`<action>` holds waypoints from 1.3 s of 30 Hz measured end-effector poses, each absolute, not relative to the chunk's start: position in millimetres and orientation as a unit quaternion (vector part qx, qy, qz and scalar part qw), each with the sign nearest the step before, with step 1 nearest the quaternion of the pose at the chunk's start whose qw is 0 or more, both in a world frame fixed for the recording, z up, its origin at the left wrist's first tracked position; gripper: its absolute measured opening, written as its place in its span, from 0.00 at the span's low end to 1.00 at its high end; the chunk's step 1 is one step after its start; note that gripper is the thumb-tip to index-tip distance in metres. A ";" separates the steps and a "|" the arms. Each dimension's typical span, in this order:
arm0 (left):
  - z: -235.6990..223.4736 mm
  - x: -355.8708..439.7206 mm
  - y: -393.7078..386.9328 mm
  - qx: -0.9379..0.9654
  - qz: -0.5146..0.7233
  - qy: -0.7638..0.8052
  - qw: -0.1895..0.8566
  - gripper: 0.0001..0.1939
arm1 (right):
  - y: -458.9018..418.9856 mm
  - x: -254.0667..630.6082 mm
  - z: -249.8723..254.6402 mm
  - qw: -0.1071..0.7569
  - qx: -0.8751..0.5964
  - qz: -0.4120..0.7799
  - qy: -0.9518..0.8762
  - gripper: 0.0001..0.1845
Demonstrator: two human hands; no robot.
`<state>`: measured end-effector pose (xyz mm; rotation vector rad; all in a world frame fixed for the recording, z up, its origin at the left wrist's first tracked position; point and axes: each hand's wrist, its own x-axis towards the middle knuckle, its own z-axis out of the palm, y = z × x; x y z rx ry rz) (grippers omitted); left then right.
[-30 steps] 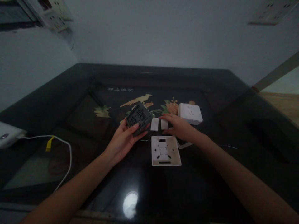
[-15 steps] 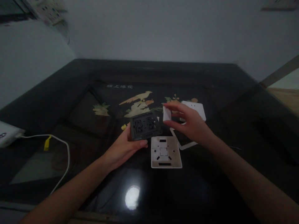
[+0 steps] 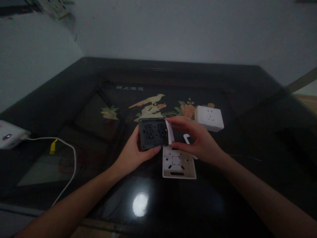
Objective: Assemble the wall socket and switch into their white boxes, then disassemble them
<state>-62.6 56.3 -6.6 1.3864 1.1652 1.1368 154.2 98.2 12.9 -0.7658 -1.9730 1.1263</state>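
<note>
My left hand (image 3: 133, 152) grips a dark grey switch module (image 3: 153, 134) from below, its face with two rectangular openings turned up toward me. My right hand (image 3: 198, 142) pinches a small white rocker cover (image 3: 169, 133) between thumb and fingers and holds it against the module's right edge. Just below both hands a white square back box (image 3: 178, 163) lies open side up on the table. Behind my right hand a thin white piece (image 3: 186, 138) lies on the table, partly hidden.
A white socket block (image 3: 209, 118) stands at the back right of the dark glossy table (image 3: 74, 112) with a bird and flower inlay. At the far left a white device (image 3: 10, 135) trails a white cable (image 3: 70, 162) with a yellow tag.
My right hand picked a white rocker cover off the table and carried it left to the module's right edge. My left hand turned the module flatter and face up.
</note>
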 end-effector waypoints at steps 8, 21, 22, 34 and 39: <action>-10.1 -59.5 52.0 0.612 0.511 0.452 0.400 0.34 | 99.1 154.5 4.8 0.420 -0.257 0.573 -0.655 0.30; -4.6 -56.8 47.3 0.624 0.499 0.435 0.416 0.37 | 89.8 146.4 7.9 0.391 -0.266 0.506 -0.722 0.32; -5.3 -56.8 47.2 0.625 0.498 0.432 0.418 0.38 | 89.6 146.4 7.7 0.391 -0.265 0.497 -0.728 0.32; -2.3 -54.9 43.0 0.560 0.491 0.395 0.538 0.41 | 86.0 145.6 7.2 0.409 -0.300 0.451 -0.735 0.24; -3.8 -58.2 40.7 0.483 0.476 0.392 0.621 0.42 | 81.4 140.2 3.5 0.412 -0.284 0.571 -0.651 0.19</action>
